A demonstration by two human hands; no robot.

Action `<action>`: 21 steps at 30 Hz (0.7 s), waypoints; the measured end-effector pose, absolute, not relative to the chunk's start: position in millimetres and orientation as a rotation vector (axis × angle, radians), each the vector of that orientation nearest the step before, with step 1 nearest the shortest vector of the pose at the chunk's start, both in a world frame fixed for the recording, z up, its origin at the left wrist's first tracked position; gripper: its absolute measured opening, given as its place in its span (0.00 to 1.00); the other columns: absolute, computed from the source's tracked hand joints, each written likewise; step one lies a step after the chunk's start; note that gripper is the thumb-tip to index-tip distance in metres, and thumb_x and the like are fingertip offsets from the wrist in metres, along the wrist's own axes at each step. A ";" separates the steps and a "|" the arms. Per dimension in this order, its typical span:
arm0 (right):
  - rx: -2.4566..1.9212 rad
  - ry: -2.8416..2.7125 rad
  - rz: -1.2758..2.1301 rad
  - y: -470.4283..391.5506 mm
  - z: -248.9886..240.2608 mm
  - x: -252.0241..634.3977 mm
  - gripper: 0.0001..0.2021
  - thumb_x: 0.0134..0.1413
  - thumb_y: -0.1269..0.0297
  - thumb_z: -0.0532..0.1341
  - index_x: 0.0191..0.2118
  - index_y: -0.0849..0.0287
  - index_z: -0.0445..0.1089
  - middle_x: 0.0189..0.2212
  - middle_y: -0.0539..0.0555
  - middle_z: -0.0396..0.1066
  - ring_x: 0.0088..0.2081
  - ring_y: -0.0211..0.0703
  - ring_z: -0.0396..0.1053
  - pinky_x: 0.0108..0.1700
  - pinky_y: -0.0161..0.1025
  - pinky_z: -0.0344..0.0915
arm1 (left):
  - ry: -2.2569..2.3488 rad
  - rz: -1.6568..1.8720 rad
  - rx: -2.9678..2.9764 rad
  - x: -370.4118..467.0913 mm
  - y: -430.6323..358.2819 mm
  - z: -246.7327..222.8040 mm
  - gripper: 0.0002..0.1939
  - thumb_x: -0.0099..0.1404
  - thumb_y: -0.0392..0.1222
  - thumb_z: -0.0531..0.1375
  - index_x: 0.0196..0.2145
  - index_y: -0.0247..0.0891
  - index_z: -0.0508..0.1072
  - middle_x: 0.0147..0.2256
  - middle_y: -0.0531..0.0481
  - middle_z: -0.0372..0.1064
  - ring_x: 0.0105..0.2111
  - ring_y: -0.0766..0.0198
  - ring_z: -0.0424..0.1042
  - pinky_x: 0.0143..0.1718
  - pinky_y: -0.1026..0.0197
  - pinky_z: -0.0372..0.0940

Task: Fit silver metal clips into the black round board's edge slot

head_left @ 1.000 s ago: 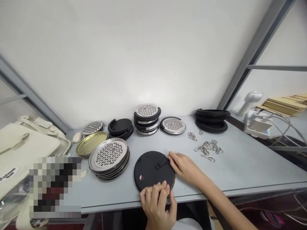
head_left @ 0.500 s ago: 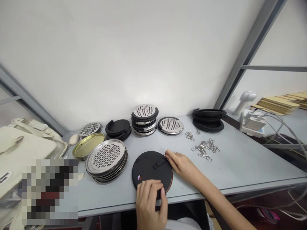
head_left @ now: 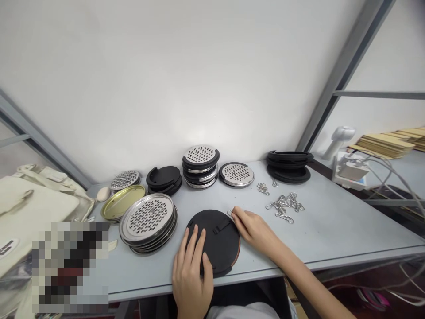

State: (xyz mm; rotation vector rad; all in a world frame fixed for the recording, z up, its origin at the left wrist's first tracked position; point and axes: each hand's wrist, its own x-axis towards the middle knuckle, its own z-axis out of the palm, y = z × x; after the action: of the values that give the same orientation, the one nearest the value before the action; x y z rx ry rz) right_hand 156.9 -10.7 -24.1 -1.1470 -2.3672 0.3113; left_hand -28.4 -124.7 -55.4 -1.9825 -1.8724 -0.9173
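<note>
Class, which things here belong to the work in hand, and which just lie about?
Likely in the work:
black disc under the left hand
metal loop at the right hand
metal clips
perforated plates
black holders

Apparently lying about:
cream bag
handheld device
tan boards

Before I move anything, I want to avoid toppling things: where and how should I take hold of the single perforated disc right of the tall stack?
I'd pinch the single perforated disc by its near rim, coming from the front: it lies flat and that edge looks exposed, while the tall stack crowds its left and the wall rises behind.
</note>
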 end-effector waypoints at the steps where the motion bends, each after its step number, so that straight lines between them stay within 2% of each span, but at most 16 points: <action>1: -1.157 -2.376 0.291 -10.3 -25.6 156.8 0.10 0.66 0.65 0.44 0.33 0.56 0.57 0.20 0.47 0.61 0.21 0.38 0.59 0.26 0.34 0.51 | -1.870 -0.916 -1.990 -28.6 -124.9 -55.6 0.26 0.64 0.34 0.49 0.60 0.42 0.58 0.59 0.49 0.57 0.60 0.54 0.52 0.53 0.52 0.57; 16: -1.250 -2.467 0.229 -6.0 -24.6 148.6 0.12 0.66 0.65 0.43 0.31 0.56 0.57 0.18 0.47 0.62 0.20 0.39 0.62 0.25 0.35 0.46 | -1.822 -0.744 -2.100 -31.2 -128.6 -46.9 0.28 0.64 0.33 0.47 0.61 0.48 0.56 0.61 0.54 0.52 0.61 0.55 0.49 0.51 0.54 0.58; 18: -1.255 -2.468 0.238 -5.7 -24.2 148.3 0.12 0.66 0.66 0.43 0.31 0.56 0.57 0.18 0.47 0.63 0.20 0.38 0.62 0.25 0.35 0.45 | -1.798 -0.730 -2.108 -31.1 -128.8 -44.4 0.27 0.64 0.35 0.48 0.61 0.48 0.56 0.61 0.53 0.52 0.61 0.54 0.50 0.51 0.53 0.58; 21: -1.261 -2.458 0.257 -5.7 -23.1 148.1 0.12 0.66 0.66 0.44 0.31 0.56 0.58 0.18 0.47 0.63 0.20 0.38 0.62 0.25 0.35 0.45 | -1.759 -0.716 -2.109 -29.9 -128.4 -42.2 0.28 0.62 0.45 0.54 0.60 0.46 0.57 0.61 0.50 0.53 0.60 0.50 0.52 0.51 0.52 0.58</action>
State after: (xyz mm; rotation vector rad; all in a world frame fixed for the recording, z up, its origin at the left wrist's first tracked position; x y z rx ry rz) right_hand 148.1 -5.7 -23.1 -1.2606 -2.4576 0.2570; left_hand -29.9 -128.4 -42.2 -2.1089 -1.7593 -0.7160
